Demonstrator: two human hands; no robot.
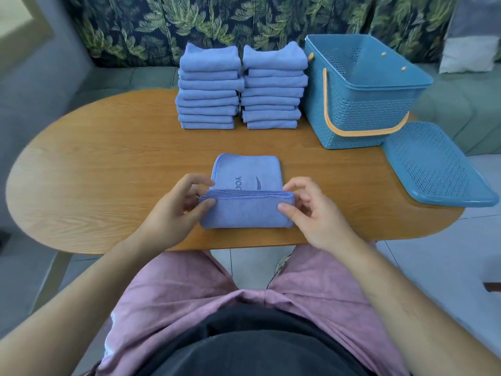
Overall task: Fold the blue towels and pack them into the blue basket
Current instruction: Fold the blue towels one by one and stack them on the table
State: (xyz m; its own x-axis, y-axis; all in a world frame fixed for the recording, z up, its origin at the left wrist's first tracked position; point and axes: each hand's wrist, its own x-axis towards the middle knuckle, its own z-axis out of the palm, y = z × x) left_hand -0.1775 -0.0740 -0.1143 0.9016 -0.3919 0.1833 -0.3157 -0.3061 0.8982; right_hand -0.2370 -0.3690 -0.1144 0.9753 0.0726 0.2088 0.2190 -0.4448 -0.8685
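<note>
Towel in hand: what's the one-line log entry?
step: folding towel | left hand: pinches left edge | right hand: pinches right edge | basket: open, lid beside

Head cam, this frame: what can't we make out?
- Print on the towel: head view, the raised near flap covers it; only the first letters show.
- Floor of the blue basket: head view, its near wall hides it, so contents cannot be told.
- Some fingertips of the left hand and right hand: head view, behind the flap they pinch.
- Behind the two towel stacks: head view, hidden by them.

Head camera; steeply downward, close over table
</note>
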